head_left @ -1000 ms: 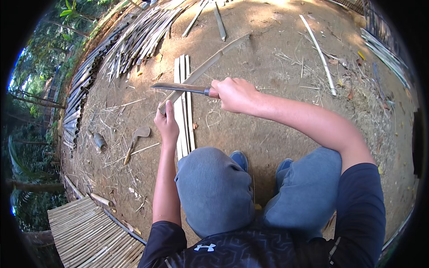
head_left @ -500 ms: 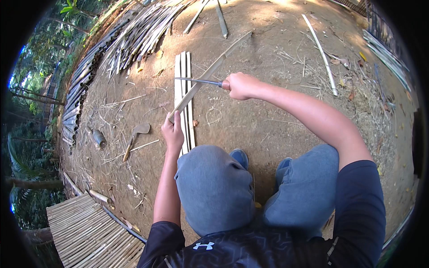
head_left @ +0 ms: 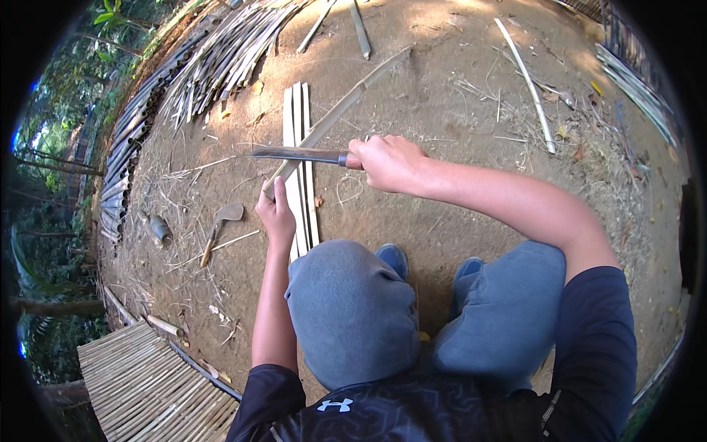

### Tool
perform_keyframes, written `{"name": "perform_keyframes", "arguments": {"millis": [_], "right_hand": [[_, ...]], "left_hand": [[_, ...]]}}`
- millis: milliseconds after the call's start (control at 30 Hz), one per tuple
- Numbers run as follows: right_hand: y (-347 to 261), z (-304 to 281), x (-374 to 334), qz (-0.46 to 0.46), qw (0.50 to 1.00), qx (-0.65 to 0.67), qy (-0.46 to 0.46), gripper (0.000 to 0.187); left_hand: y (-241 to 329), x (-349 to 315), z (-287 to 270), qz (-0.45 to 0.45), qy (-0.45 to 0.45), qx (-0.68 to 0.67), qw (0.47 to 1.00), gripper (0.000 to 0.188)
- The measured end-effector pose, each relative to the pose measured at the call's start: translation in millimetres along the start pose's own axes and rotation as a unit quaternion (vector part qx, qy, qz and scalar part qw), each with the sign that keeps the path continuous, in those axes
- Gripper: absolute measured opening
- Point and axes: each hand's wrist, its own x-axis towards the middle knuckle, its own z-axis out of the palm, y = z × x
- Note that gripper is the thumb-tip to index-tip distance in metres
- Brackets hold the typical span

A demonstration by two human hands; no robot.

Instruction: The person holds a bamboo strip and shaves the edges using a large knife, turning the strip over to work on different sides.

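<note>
**Holding a long bamboo strip (head_left: 330,119) under a knife (head_left: 302,154), partway through the work**

Working over a dirt ground (head_left: 434,96). Looking past the pale strips (head_left: 300,206), to their far left, at a large heap of split bamboo (head_left: 228,62). Spotting a slatted bamboo mat (head_left: 147,383) to their near left. Finding the pale strips themselves laid close side by side on the ground; judging these as done and set aside.

Pinching the long bamboo strip by its near end in the left hand (head_left: 276,214), with fingers closed around it, just left of the pale strips. Slanting it over them toward their far right. Gripping the knife in the right hand (head_left: 390,163), just right of the pale strips, with fingers wrapped tight about the handle and blade crossing the held piece. Cannot tell from overhead about any bite into the bamboo. Judging the held piece as unfinished, being in one length.

Leaving a short-handled tool (head_left: 230,213) untouched to the left of the pale strips, and a grey cylinder (head_left: 160,230) farther left of them.
</note>
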Motion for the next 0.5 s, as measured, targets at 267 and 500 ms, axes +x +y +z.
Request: {"name": "perform_keyframes", "arguments": {"millis": [267, 500], "right_hand": [[47.4, 13.3, 41.8, 0.064, 0.996, -0.05, -0.032, 0.025], [38.6, 4.6, 44.0, 0.183, 0.964, 0.128, -0.145, 0.024]], "left_hand": [[-17.8, -11.4, -2.1, -0.027, 0.02, 0.005, 0.999, 0.035], [-22.9, -22.4, -1.7, -0.053, -0.004, 0.016, 0.998, 0.03]]}}
